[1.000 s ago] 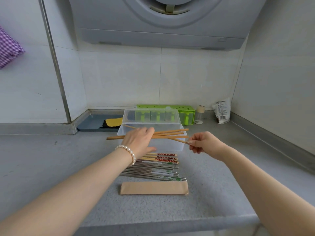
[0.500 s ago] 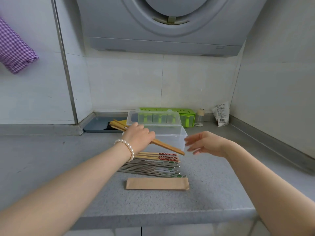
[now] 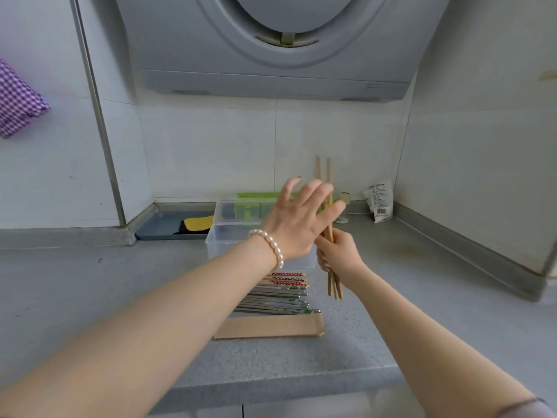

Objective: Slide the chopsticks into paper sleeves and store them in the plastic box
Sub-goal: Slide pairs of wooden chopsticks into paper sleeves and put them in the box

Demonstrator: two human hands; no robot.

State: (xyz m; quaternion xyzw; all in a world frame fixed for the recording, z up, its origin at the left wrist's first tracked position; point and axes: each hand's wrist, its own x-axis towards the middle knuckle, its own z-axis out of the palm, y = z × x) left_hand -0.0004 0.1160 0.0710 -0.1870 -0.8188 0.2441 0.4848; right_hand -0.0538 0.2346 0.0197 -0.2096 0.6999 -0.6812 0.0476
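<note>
Chopsticks (image 3: 329, 176) of wood stand upright, gripped in the right hand (image 3: 337, 254); the left hand (image 3: 297, 223), fingers spread and holding nothing, covers the plastic box (image 3: 223, 236); the packet (image 3: 378, 200) print is unreadable.

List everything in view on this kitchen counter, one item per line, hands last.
wooden chopsticks: a few, tan, upright in right hand
chopstick pile: many, steel and red-patterned, flat on counter
paper sleeve: one, brown, nearest the counter edge
plastic box: one, clear, behind the pile
green container: one, behind the box
tray: one, grey-blue, back left
packet: one, white, back right corner
range hood: one, grey, above
checked cloth: one, purple, left wall
bracelet: one, pearl, left wrist
left hand: open, against the chopsticks
right hand: gripping the chopsticks
</note>
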